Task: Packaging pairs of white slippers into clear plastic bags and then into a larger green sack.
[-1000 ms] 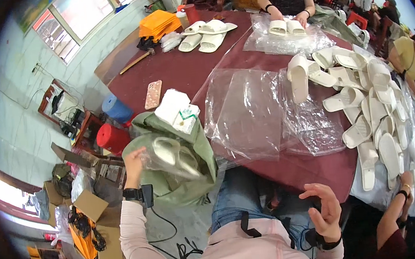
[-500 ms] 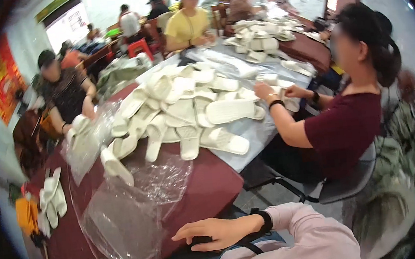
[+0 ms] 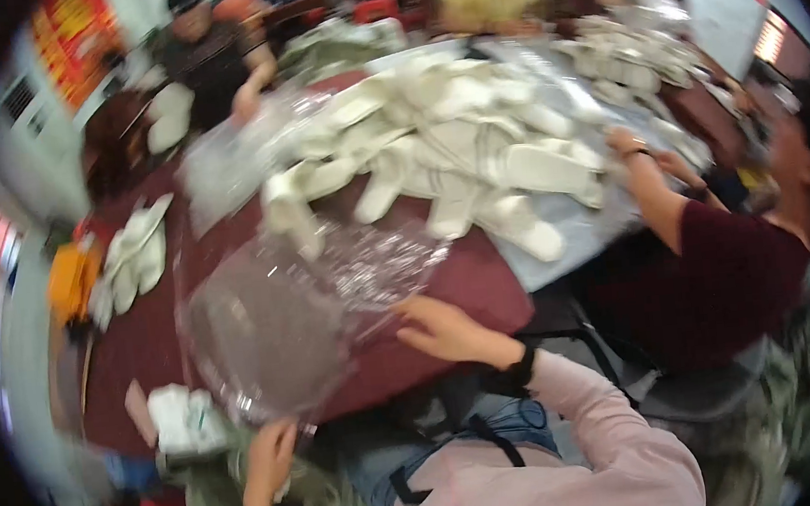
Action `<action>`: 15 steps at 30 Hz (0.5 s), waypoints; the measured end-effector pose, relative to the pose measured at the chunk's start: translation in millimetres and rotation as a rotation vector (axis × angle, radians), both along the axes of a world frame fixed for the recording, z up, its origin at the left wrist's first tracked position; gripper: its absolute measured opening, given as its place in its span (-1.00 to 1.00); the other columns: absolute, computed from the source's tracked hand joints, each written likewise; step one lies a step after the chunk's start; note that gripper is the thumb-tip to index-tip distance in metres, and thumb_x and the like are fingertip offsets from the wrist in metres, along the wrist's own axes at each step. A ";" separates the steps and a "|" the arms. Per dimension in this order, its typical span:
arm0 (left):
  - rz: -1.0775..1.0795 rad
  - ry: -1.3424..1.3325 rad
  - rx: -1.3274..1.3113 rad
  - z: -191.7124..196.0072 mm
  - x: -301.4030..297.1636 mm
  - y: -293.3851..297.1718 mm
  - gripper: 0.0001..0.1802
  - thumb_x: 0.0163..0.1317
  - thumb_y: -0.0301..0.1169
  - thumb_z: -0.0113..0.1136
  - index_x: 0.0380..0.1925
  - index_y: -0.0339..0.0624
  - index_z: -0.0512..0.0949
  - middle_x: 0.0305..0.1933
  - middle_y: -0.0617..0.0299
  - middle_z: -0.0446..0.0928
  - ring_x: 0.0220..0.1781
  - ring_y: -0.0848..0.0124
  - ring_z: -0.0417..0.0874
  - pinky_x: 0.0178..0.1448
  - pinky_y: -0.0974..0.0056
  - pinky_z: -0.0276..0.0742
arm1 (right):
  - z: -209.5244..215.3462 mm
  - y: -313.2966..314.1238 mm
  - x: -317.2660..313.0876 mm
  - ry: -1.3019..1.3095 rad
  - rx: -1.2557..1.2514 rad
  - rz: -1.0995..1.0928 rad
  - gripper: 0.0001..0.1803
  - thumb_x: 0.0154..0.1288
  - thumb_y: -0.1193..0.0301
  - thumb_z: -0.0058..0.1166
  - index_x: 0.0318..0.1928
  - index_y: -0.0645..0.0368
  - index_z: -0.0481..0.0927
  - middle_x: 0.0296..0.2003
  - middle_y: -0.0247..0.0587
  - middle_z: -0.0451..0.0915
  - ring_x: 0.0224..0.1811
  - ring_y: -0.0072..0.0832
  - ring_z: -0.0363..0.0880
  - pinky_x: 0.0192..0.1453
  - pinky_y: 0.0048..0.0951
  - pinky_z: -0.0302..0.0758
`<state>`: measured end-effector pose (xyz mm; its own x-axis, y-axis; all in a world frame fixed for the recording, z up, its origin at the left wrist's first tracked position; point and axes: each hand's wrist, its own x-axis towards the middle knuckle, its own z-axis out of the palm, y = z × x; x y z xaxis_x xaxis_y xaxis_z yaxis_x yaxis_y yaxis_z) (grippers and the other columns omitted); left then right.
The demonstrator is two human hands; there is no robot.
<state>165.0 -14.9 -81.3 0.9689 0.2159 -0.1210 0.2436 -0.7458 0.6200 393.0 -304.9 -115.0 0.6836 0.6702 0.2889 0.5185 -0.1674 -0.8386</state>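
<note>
A large clear plastic bag (image 3: 264, 310) lies flat on the dark red table, its upper part crinkled and shiny. My left hand (image 3: 270, 466) is at the bag's near edge by the table's front; its fingers are blurred, and whether they grip the film is unclear. Over the bag's right side reaches my right hand (image 3: 446, 329), fingers apart and nothing held. Beyond the bag, cream-white slippers (image 3: 443, 142) are heaped in a large pile. One slipper (image 3: 292, 213) at the pile's near left touches the crinkled film.
Left on the table are more white slippers (image 3: 140, 254) beside a yellow-orange object (image 3: 74, 280). A white packet (image 3: 185, 420) lies near the front edge. A co-worker in dark red (image 3: 721, 291) sits at right; another in black (image 3: 212, 67) handles clear plastic (image 3: 249, 156) across the table.
The view has swung left and down, shifting the scene rightward and up. My left hand has come into view at the bag's near edge. My right hand has moved forward over the table.
</note>
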 end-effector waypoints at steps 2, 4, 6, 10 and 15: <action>-0.099 -0.200 0.117 -2.5 40.0 -15.7 -0.64 0.24 -0.32 0.09 0.03 -0.16 0.49 0.09 -0.06 0.43 0.14 0.00 0.43 0.19 0.12 0.33 | -2.7 -5.5 5.2 0.000 -0.063 0.000 -0.57 0.19 0.37 0.10 0.07 0.23 0.44 -0.03 0.04 0.50 -0.03 -0.08 0.50 0.06 -0.22 0.44; -0.096 -0.212 0.290 -7.7 64.0 -18.5 -0.55 0.24 -0.29 0.11 0.14 -0.07 0.42 0.25 -0.07 0.30 0.28 -0.02 0.30 0.32 0.07 0.19 | -6.7 -1.4 10.7 -0.038 -0.103 0.050 -0.56 0.18 0.37 0.11 0.07 0.23 0.44 0.00 0.05 0.48 -0.01 -0.08 0.49 0.07 -0.22 0.44; -0.031 -0.176 0.359 -34.9 71.4 -4.9 -0.46 0.22 -0.13 0.11 0.20 0.03 0.37 0.31 -0.13 0.22 0.32 -0.17 0.20 0.32 -0.14 0.13 | -9.1 9.6 11.5 -0.194 -0.172 0.019 -0.55 0.17 0.37 0.12 0.07 0.22 0.43 0.07 0.04 0.43 0.05 -0.05 0.45 0.12 -0.19 0.41; 0.066 -0.011 0.538 -61.0 85.5 6.2 -0.38 0.23 0.00 0.04 0.27 0.11 0.29 0.41 -0.14 0.06 0.42 -0.24 -0.02 0.36 -0.31 -0.11 | -20.2 10.8 21.1 -0.332 -0.255 -0.042 -0.49 0.13 0.34 0.17 0.09 0.21 0.42 0.15 0.03 0.37 0.17 -0.01 0.35 0.22 -0.15 0.35; 0.125 0.210 0.425 -74.6 106.5 1.8 -0.33 0.22 0.10 -0.01 0.31 0.18 0.24 0.47 -0.10 -0.07 0.48 -0.20 -0.18 0.35 -0.41 -0.36 | -47.5 33.5 36.2 -0.489 -0.343 0.039 -0.44 0.13 0.27 0.19 0.12 0.21 0.41 0.27 -0.01 0.24 0.31 -0.05 0.20 0.33 -0.12 0.21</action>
